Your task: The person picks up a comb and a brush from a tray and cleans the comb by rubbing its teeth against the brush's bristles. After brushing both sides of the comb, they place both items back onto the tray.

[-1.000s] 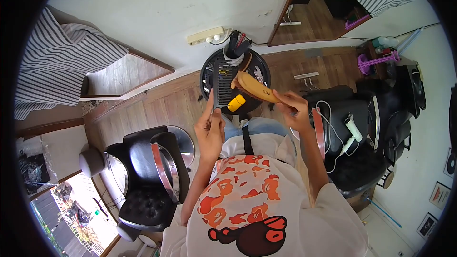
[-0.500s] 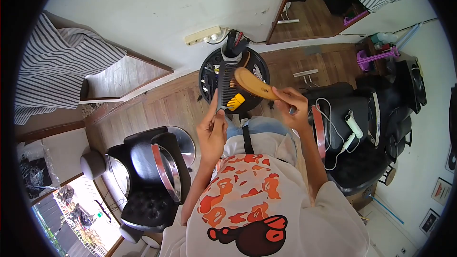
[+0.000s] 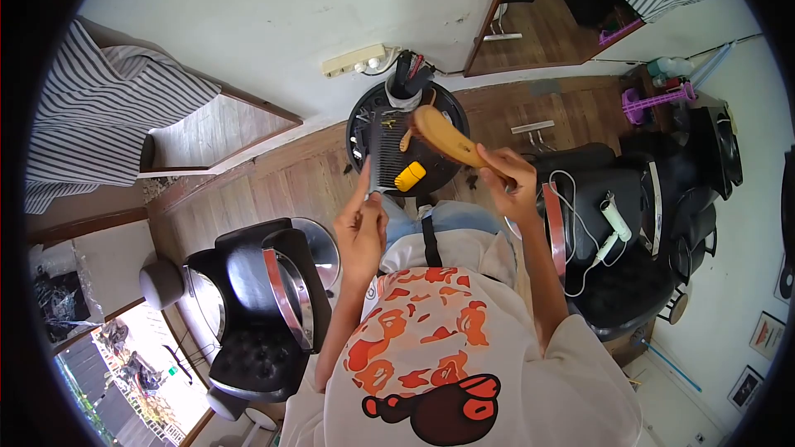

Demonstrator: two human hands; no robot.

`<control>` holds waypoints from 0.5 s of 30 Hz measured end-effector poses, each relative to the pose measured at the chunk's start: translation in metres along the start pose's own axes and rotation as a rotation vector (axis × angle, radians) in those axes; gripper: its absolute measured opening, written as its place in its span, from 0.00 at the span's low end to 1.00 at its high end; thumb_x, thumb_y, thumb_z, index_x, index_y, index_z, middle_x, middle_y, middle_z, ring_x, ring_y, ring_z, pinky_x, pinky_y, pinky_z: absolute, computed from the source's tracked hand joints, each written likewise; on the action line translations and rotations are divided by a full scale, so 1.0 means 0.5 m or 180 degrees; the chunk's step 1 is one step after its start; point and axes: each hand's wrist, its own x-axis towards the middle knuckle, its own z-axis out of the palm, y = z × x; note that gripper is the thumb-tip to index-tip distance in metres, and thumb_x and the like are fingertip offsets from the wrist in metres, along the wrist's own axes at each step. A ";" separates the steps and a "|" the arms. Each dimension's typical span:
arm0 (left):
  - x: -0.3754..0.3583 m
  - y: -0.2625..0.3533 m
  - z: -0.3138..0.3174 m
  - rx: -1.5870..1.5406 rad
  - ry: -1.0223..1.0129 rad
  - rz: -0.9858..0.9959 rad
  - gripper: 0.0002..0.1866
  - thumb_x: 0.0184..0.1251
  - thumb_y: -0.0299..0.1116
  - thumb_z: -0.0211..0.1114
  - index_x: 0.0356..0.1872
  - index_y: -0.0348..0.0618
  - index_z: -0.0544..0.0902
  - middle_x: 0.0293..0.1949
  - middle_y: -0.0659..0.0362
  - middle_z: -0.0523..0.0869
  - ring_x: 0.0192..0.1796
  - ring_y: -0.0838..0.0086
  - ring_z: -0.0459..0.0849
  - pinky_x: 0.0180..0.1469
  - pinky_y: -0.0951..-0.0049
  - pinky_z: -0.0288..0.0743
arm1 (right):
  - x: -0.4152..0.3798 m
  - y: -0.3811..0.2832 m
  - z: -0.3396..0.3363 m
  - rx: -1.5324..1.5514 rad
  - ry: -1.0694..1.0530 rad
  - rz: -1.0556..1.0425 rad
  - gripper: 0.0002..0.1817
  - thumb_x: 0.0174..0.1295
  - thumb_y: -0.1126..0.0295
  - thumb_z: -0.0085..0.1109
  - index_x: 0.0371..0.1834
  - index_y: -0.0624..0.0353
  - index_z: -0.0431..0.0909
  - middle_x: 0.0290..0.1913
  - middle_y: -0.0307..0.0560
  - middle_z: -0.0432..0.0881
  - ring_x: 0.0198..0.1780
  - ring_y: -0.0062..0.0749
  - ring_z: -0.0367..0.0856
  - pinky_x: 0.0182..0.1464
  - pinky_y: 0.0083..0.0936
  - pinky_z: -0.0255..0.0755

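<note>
My left hand [image 3: 361,232] grips a dark wide comb [image 3: 387,149] by its lower end, with the index finger stretched along its spine. The comb's teeth point right. In my right hand [image 3: 512,182] is the handle of a wooden brush [image 3: 447,136], its curved head tilted up and left towards the comb. A small gap shows between brush and comb. Both are above a round black tray [image 3: 458,112] that carries a yellow clipper guard [image 3: 410,175], a cup with tools [image 3: 403,99] and small items partly hidden by the comb.
A black barber chair [image 3: 261,314] stands to the left. On another black chair at the right lies a white hair dryer [image 3: 614,219] with its cord. A power strip [image 3: 354,61] is on the wall behind the tray; mirrors [image 3: 530,33] lean on either side.
My left hand and the comb have shifted slightly left and down. The brush has turned a little, so more of its bristle edge shows.
</note>
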 end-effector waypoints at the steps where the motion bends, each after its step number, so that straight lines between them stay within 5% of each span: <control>1: 0.000 -0.004 0.001 0.0004 -0.0013 -0.0005 0.27 0.84 0.28 0.49 0.81 0.50 0.67 0.19 0.69 0.69 0.18 0.87 0.55 0.18 0.85 0.47 | 0.002 -0.007 0.008 -0.0003 0.0012 0.0008 0.23 0.59 0.81 0.68 0.60 0.62 0.87 0.38 0.41 0.82 0.28 0.18 0.62 0.27 0.15 0.52; 6: -0.005 -0.013 0.010 -0.0164 -0.0144 0.0197 0.29 0.79 0.22 0.53 0.80 0.49 0.69 0.20 0.68 0.72 0.20 0.87 0.59 0.22 0.84 0.50 | 0.019 -0.022 0.057 0.0033 -0.0046 -0.0306 0.23 0.60 0.81 0.68 0.61 0.62 0.86 0.37 0.39 0.81 0.27 0.17 0.60 0.27 0.16 0.50; 11: -0.005 0.021 0.007 -0.0329 -0.0214 -0.0360 0.29 0.79 0.23 0.55 0.80 0.49 0.68 0.21 0.67 0.73 0.20 0.86 0.60 0.21 0.83 0.49 | 0.009 0.027 0.009 -0.0054 -0.0049 -0.0122 0.23 0.61 0.81 0.67 0.61 0.62 0.86 0.36 0.38 0.80 0.27 0.17 0.58 0.27 0.17 0.49; 15: -0.007 -0.034 -0.011 -0.1358 -0.0295 -0.0982 0.31 0.78 0.24 0.59 0.80 0.49 0.68 0.22 0.67 0.76 0.20 0.85 0.61 0.20 0.81 0.50 | -0.013 0.041 -0.012 -0.0222 0.0028 -0.0014 0.23 0.61 0.82 0.67 0.61 0.62 0.86 0.36 0.38 0.80 0.27 0.17 0.58 0.27 0.17 0.50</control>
